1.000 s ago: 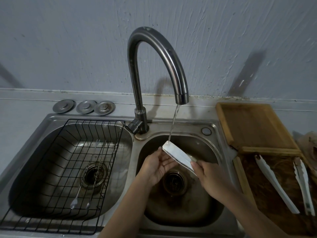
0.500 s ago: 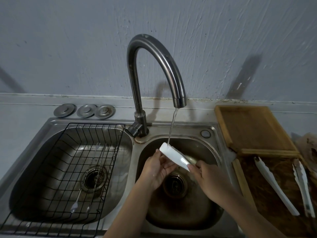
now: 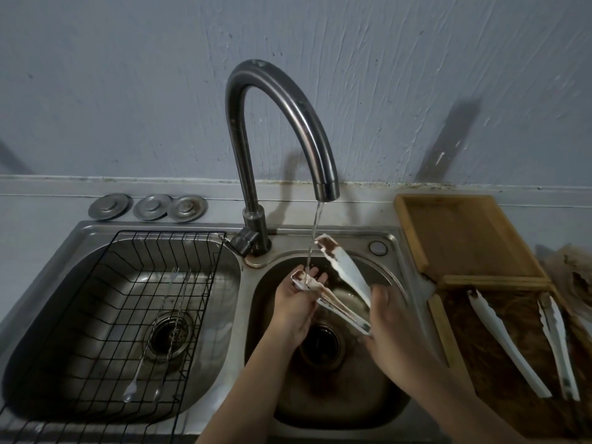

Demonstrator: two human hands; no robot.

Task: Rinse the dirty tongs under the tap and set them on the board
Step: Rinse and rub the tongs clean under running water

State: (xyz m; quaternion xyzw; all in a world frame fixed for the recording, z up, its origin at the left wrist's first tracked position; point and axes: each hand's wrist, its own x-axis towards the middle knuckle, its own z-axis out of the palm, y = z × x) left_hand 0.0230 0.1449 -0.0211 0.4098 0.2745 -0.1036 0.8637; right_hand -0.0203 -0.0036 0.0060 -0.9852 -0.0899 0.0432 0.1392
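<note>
Right hand (image 3: 394,320) grip curled round hinge end of splayed dirty tongs (image 3: 346,271); left hand (image 3: 290,304) grip flat, cradling lower tip under tap (image 3: 308,136) stream.

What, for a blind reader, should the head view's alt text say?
Under a running tap, the right hand grips white tongs by the hinge end while the left hand supports one brown-smeared tip in the stream, over the right sink basin. Two more white tongs lie on the dark board at right.

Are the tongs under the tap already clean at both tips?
No, the tongs gripped by the right hand show brown dirt on the raised tip.
</note>
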